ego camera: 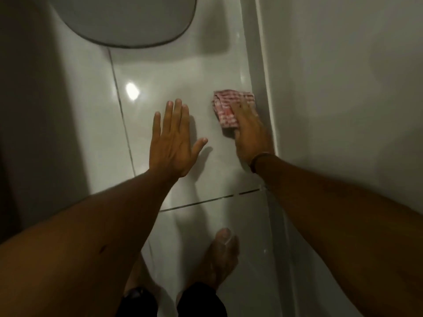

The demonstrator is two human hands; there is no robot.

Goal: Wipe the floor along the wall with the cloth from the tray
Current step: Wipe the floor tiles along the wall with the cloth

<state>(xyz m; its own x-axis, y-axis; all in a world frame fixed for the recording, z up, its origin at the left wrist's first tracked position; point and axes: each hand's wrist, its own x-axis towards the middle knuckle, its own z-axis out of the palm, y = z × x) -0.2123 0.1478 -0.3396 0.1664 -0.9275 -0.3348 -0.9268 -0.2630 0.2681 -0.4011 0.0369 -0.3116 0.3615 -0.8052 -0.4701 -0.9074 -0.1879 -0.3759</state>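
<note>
From the head camera, the right hand (248,131) lies flat on top of the red-and-white checked cloth (226,108), fingers together and pressing down rather than pinching it — a palm-down hold that suits sliding the fabric over the tile. The cloth sits folded on the glossy floor (160,88), just beside the pale skirting (266,99) at the foot of the wall (343,88), so the strip being cleaned is the one the task names. Part of the cloth is hidden under the fingers, and its far corner pokes out ahead of them.

The left hand (171,143) holds nothing; its fingers are straight and slightly spread, thumb out. Whether the palm bears on the tile or hovers just above it, I cannot tell — it looks like a brace for a low, forward-leaning posture. A bare foot (223,255) is planted behind the hands. A rounded grey object (128,21) lies at the top, well clear of the cloth. No tray is in sight.
</note>
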